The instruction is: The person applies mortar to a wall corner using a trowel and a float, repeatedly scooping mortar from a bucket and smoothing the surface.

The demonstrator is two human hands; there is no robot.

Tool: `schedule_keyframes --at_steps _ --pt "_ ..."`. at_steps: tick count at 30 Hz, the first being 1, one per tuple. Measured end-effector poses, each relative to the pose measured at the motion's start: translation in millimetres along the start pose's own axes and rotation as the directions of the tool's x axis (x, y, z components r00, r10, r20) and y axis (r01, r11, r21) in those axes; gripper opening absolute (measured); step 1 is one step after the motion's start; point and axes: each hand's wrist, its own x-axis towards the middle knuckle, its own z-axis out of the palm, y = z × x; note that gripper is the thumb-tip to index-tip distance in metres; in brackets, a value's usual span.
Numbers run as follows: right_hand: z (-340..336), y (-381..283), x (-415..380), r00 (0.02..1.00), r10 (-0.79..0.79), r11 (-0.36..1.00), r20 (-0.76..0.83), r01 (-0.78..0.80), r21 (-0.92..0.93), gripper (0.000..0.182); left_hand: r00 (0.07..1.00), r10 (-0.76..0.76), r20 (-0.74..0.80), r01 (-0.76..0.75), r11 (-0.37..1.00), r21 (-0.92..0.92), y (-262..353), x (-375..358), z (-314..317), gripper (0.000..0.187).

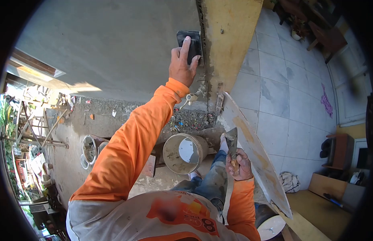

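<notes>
My left hand [181, 67] is stretched out, gripping a black plastering float [195, 43] laid against the grey cement-plastered wall [126, 44]. The float sits close to the plaster's edge, beside a yellow painted strip [226, 44]. Nearer my body, my right hand [243, 166] is closed around the wooden handle of a trowel [231, 138]. Grey mortar coats its blade, which points away from me. Just below my left wrist, a tap [190, 97] sticks out from the wall.
A mortar-stained bucket [198, 140] stands between my arms. Further left is another bucket [89, 149] holding grey material. A long board [254, 150] runs beside my right hand, bordering the tiled floor [274, 96]. Wooden poles [54, 128] stand at far left.
</notes>
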Motion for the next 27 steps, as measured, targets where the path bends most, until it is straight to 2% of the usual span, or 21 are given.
schedule_keyframes --at_steps 3,8,19,23,25,27 --pt "2.5 2.6 1.6 1.0 0.003 0.999 -0.031 -0.002 0.037 0.036 1.0 0.007 0.012 -0.007 1.0 0.006 -1.2 -2.1 3.1 0.074" --pt "-1.1 1.9 3.8 1.0 0.006 1.0 -0.025 -0.006 -0.016 0.031 1.0 0.003 0.005 -0.004 1.0 0.026 -6.0 -4.6 5.9 0.075" --pt "0.0 3.0 -1.2 0.998 -0.012 1.0 -0.056 0.011 -0.02 0.034 1.0 -0.018 0.023 0.017 0.999 0.042 -6.5 -5.1 3.6 0.076" --pt "4.0 4.3 1.2 0.996 -0.023 1.0 -0.082 0.021 -0.017 0.038 1.0 0.018 0.008 -0.019 0.996 0.087 -4.4 -4.0 1.2 0.075" --pt "0.9 3.1 0.6 0.998 -0.001 1.0 -0.056 0.0 -0.01 0.036 1.0 0.02 0.023 -0.02 1.0 0.017 -4.8 -3.3 1.0 0.074" --pt "-0.9 2.5 0.7 0.999 0.021 1.0 -0.034 -0.021 -0.002 0.034 1.0 0.009 0.022 -0.01 0.999 0.03 -4.5 -3.8 1.2 0.073"
